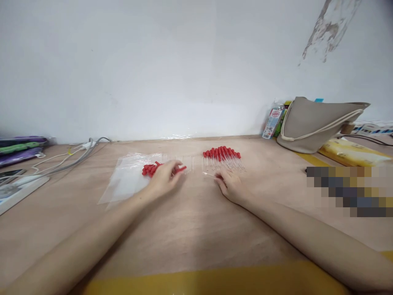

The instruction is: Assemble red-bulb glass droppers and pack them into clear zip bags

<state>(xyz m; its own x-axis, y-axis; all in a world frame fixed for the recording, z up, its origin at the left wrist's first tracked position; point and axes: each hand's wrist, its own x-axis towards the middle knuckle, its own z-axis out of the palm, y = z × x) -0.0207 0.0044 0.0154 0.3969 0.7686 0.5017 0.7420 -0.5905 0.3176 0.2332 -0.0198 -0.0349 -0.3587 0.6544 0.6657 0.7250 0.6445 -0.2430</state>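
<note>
A: Near edge of the counter?
B: Yellow strip along it, both forearms reaching over toward the far edge
A: Right hand?
B: Grip closed to a pinch on a thin clear stick, its free end toward the left edge
A: Left hand?
B: Grip drawn nearly together, a red piece between thumb and fingers
A: Around it?
B: Pile of red pieces at the wrist, by clear plastic sheets on the left-edge side; loose clear sticks just past the fingertips, partly hidden
A: Farther?
B: Red-topped sticks laid side by side near the far edge, red ends outward
A: Far right corner?
B: Grey bag leaning beside a carton, wall behind
</note>
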